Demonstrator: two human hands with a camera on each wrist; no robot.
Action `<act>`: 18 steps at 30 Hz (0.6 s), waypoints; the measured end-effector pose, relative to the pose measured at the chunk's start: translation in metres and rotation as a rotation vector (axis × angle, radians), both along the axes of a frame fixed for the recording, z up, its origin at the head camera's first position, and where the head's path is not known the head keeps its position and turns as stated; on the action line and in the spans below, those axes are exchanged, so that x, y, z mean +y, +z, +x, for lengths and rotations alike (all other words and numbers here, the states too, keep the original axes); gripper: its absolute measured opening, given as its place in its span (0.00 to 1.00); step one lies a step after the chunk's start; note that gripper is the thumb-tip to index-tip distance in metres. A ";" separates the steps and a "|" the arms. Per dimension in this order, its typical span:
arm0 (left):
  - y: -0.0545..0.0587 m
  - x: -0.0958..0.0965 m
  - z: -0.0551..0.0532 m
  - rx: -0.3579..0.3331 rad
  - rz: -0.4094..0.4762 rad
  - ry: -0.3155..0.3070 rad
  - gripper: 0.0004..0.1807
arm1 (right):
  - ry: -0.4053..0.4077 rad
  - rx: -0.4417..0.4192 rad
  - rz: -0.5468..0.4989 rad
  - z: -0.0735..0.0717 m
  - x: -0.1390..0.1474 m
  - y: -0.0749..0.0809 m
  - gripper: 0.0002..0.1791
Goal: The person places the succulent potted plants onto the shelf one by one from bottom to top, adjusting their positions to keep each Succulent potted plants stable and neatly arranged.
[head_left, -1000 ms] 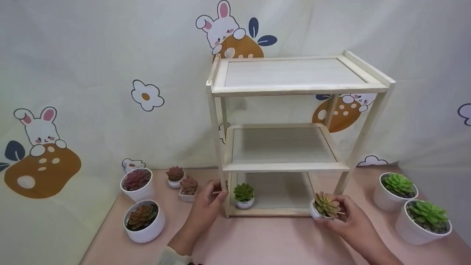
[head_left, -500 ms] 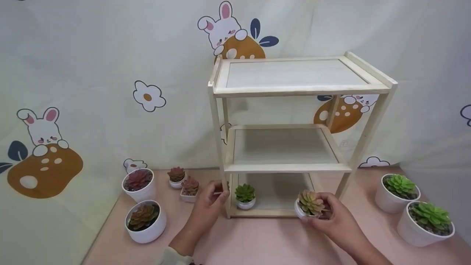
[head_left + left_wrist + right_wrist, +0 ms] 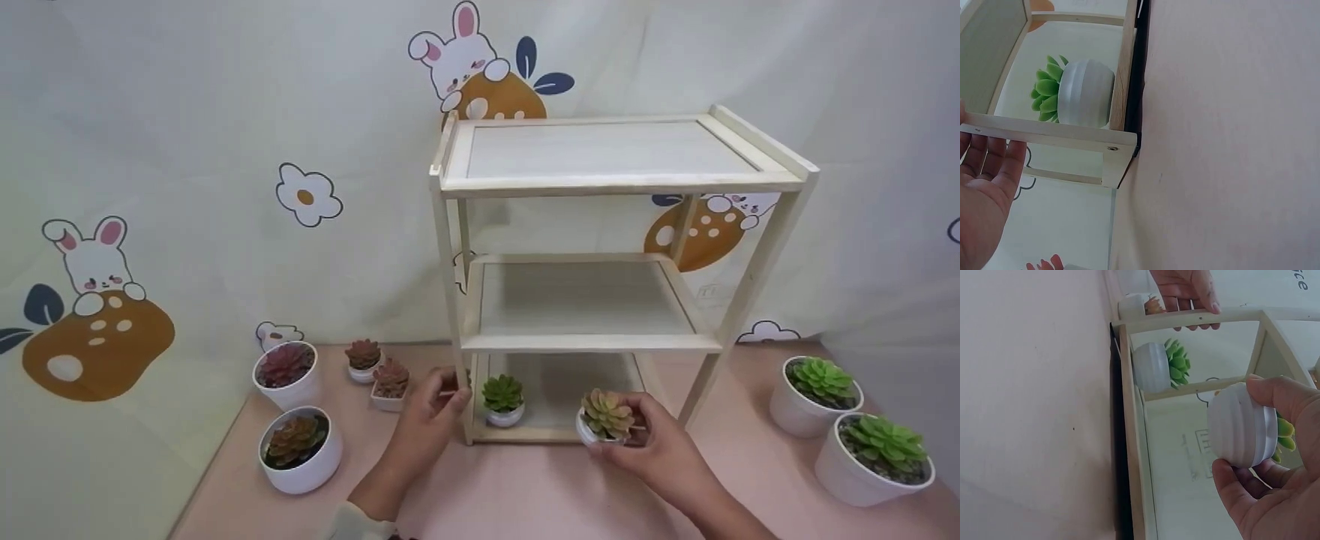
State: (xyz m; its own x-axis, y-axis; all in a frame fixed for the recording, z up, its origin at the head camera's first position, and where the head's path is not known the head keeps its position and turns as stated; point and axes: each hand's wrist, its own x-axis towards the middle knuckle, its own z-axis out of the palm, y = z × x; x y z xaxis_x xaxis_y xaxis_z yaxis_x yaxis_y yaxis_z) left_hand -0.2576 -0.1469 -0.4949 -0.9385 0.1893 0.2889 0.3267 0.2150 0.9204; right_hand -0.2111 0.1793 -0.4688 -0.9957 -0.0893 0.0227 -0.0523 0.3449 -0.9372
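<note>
My right hand (image 3: 651,442) pinches a small white ribbed pot (image 3: 1241,424) with a yellowish-green succulent (image 3: 608,414). It holds the pot in front of the bottom shelf (image 3: 547,435) of a pale wooden three-tier rack (image 3: 592,343). In the right wrist view, thumb and fingers sit on opposite sides of the pot. My left hand (image 3: 426,416) grips the rack's front left post (image 3: 1050,129), with the fingers curled round it. A green succulent in a small white pot (image 3: 504,401) stands on the bottom shelf at its left end.
To the left on the pink tabletop (image 3: 495,495) stand two large white pots, one with a red succulent (image 3: 285,375) and one with a brown succulent (image 3: 298,448), and two small reddish succulents (image 3: 390,384). Two green potted succulents (image 3: 874,457) stand right. A printed curtain (image 3: 187,150) hangs behind.
My right hand has moved left with the potted succulent, from the bottom shelf's right end towards its middle. The left hand stays on the post. The head view has shifted slightly.
</note>
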 end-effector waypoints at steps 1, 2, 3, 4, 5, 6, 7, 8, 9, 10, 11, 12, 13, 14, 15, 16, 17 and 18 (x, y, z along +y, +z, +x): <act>0.000 0.000 0.000 0.001 -0.003 0.002 0.22 | 0.005 -0.003 0.000 -0.001 -0.001 -0.001 0.38; 0.000 0.000 0.000 0.000 -0.008 0.005 0.22 | 0.008 -0.006 0.003 -0.002 -0.003 -0.002 0.38; 0.000 0.000 0.000 -0.001 -0.013 0.010 0.22 | 0.007 -0.008 0.011 -0.003 -0.004 -0.003 0.38; 0.000 0.000 0.000 -0.002 -0.015 0.011 0.22 | 0.007 -0.010 0.016 -0.004 -0.006 -0.004 0.38; 0.000 0.000 0.000 -0.003 -0.016 0.011 0.22 | 0.005 -0.009 0.024 -0.005 -0.007 -0.005 0.38; 0.000 0.000 -0.001 -0.005 -0.018 0.010 0.22 | 0.001 -0.010 0.029 -0.005 -0.009 -0.006 0.38; 0.000 0.000 -0.001 -0.007 -0.018 0.009 0.21 | -0.004 -0.012 0.038 -0.006 -0.011 -0.007 0.38; 0.000 0.000 -0.001 -0.008 -0.018 0.007 0.21 | -0.008 -0.010 0.048 -0.007 -0.012 -0.008 0.38; 0.000 0.000 -0.001 -0.009 -0.018 0.005 0.20 | -0.010 -0.008 0.056 -0.008 -0.013 -0.009 0.38; 0.000 0.000 -0.001 -0.010 -0.020 0.004 0.20 | -0.009 -0.005 0.060 -0.009 -0.014 -0.010 0.38; 0.000 0.000 -0.001 -0.014 -0.022 0.004 0.19 | -0.010 -0.003 0.063 -0.010 -0.015 -0.012 0.38; 0.000 0.000 -0.001 -0.015 -0.025 0.006 0.19 | -0.013 -0.001 0.069 -0.011 -0.016 -0.013 0.39; 0.000 0.000 -0.001 -0.016 -0.026 0.006 0.20 | -0.016 0.001 0.078 -0.013 -0.017 -0.015 0.39; 0.000 0.000 -0.001 -0.017 -0.029 0.009 0.20 | -0.018 0.002 0.083 -0.014 -0.017 -0.017 0.39; 0.000 0.000 0.000 -0.018 -0.032 0.012 0.20 | -0.019 0.000 0.086 -0.015 -0.018 -0.019 0.39; 0.001 0.000 0.000 -0.020 -0.033 0.014 0.20 | -0.025 -0.001 0.094 -0.016 -0.019 -0.020 0.39; 0.001 0.000 0.000 -0.021 -0.033 0.014 0.21 | -0.030 -0.004 0.100 -0.017 -0.020 -0.022 0.39; 0.001 0.000 0.000 -0.023 -0.035 0.015 0.21 | -0.034 -0.007 0.106 -0.017 -0.021 -0.023 0.39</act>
